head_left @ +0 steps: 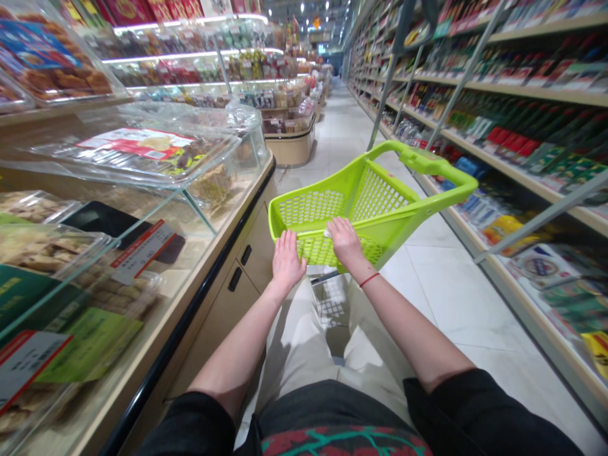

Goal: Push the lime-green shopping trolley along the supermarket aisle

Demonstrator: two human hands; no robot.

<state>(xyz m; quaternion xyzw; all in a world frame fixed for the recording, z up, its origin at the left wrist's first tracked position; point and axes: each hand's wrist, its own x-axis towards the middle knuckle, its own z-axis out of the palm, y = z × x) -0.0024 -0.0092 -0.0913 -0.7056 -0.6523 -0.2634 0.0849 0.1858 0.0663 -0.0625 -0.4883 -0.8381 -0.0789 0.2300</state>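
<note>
Standing in a shop aisle, a person holds a green basket (311, 208) out in front of their legs, over the pale floor (441, 278). The left hand (286, 258) lies flat on the near edge of the basket, its fingers straight and close together, pressing on it but not gripping. The right hand (345, 240) sits beside it on the same edge, and its fingers bend over the rim and hold on. A small white bit peeks out by that hand, and I cannot tell what it is. A red string (369, 279) goes round the right wrist. The basket's long handle (434, 163) sticks up on the far side, away from both hands. I think the shopping has hardly begun, because I see nothing inside the basket, so all the picking and filling is left to do. On the left is a glass counter (223, 190) with trays of snacks under clear lids. It has red and white tags (142, 250) with writing on them, but the words are too blurry to read. On the right, long shelves (522, 95) hold rows of packets, and their labels are too small to read too.
</note>
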